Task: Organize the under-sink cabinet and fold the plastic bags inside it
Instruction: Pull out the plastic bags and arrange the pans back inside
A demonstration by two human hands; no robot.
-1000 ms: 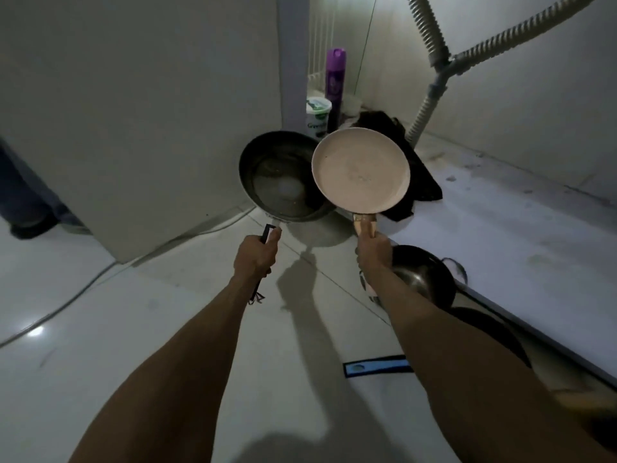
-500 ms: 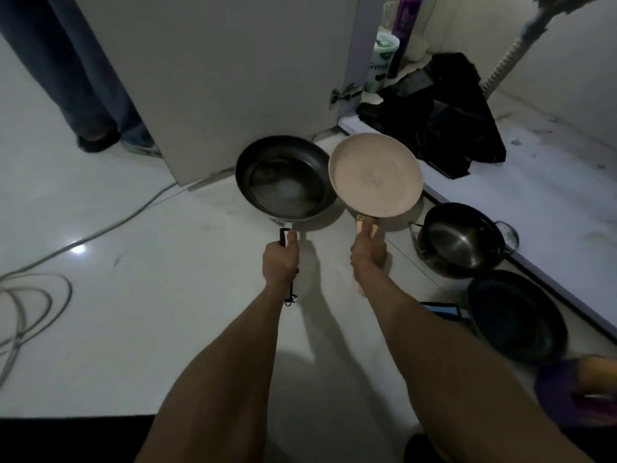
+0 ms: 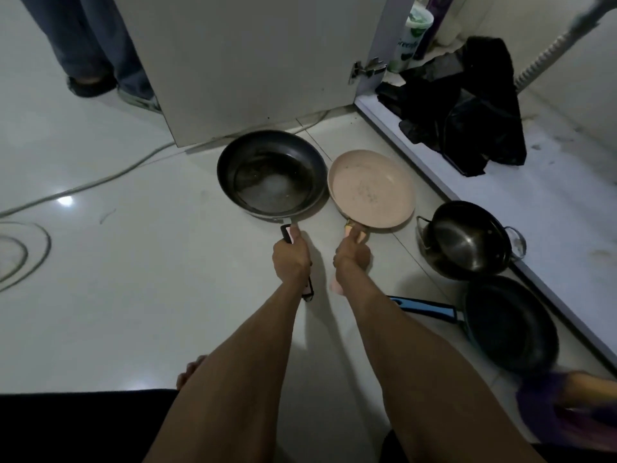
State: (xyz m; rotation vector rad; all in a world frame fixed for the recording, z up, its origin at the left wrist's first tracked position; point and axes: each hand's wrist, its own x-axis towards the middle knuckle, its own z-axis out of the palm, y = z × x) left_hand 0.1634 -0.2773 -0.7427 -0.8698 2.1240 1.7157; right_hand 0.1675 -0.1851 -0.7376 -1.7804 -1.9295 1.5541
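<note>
My left hand [image 3: 290, 259] grips the black handle of a dark frying pan [image 3: 271, 173] that sits low on the white floor. Beside it, my right hand [image 3: 352, 253] grips the wooden handle of a pale pink pan [image 3: 371, 188]. The two pans lie side by side in front of the open cabinet door [image 3: 253, 61]. Black plastic bags [image 3: 467, 108] lie in a crumpled heap on the cabinet floor [image 3: 561, 195] at the upper right.
A steel two-handled wok [image 3: 467, 242] and a dark pan with a blue handle [image 3: 507, 324] sit on the floor by the cabinet edge. A white tub [image 3: 412, 38] stands inside. A cable [image 3: 100, 182] runs over the floor at left. Another person's legs [image 3: 96, 45] stand upper left.
Both pans have come down from in front of the cabinet to the floor, side by side. My view has tilted downward, showing more floor and the pots at right.
</note>
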